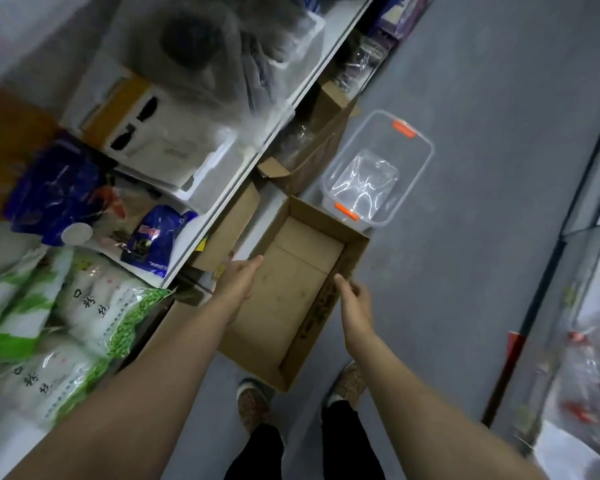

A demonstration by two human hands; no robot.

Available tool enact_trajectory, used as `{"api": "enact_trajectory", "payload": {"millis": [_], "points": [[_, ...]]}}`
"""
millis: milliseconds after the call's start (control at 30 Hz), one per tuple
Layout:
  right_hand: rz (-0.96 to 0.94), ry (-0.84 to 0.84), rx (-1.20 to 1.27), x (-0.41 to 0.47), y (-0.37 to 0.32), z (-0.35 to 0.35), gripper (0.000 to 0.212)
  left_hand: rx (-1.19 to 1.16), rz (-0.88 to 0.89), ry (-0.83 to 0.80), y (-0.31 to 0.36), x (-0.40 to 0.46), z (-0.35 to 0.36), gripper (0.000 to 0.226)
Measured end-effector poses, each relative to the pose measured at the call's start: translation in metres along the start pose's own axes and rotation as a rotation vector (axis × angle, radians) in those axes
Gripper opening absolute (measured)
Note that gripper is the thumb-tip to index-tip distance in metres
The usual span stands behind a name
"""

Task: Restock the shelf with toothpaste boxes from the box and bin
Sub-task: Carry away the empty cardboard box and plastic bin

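Hands (293, 289) at open, bare cardboard box (302, 268)

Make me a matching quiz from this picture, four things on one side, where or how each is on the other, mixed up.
Things:
1. cardboard box
2. clear bin
3. left hand
4. green and white bags

States:
A. on the shelf at the left
B. on the floor, orange latches
C. open top, no toothpaste visible inside
D. at the box's left wall

Pairs: 1-C, 2-B, 3-D, 4-A
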State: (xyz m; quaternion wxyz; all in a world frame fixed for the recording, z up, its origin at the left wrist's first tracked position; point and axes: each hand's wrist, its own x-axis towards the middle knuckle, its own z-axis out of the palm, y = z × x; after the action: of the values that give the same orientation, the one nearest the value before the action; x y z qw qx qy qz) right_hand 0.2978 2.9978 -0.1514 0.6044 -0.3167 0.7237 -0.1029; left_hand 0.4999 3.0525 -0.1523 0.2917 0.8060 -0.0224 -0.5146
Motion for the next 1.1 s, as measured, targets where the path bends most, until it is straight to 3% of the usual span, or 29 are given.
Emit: {"api": "enact_trajectory", "payload": {"millis": [200,467,633,767,900,1100], "points": [[0.117,0.027,0.026,0.096,0.078,0.03,0.069,0.106,0.027,0.078,-0.064,0.114,0.024,0.032],[0.251,0.08,0.084,0.19,0.158,0.049,0.086,0.307,0.064,0.119,-0.112,0.225,0.053,0.079],[0.301,0.045,0.151,0.217,0.178,0.056,0.088,0.374,0.003,0.106,-0.128,0.261,0.061,0.086],[0.275,-0.009,0.232,0.216,0.179,0.063,0.072,0.329,-0.013,0.09,-0.136,0.254,0.067,0.086],[0.297,-0.013,0.268,0.185,0.172,0.052,0.074,0.326,-0.061,0.115,-0.133,0.211,0.067,0.107],[0.339,-0.015,0.253,0.113,0.121,-0.01,0.064,0.301,-0.128,0.105,-0.103,0.121,0.07,0.076]]}}
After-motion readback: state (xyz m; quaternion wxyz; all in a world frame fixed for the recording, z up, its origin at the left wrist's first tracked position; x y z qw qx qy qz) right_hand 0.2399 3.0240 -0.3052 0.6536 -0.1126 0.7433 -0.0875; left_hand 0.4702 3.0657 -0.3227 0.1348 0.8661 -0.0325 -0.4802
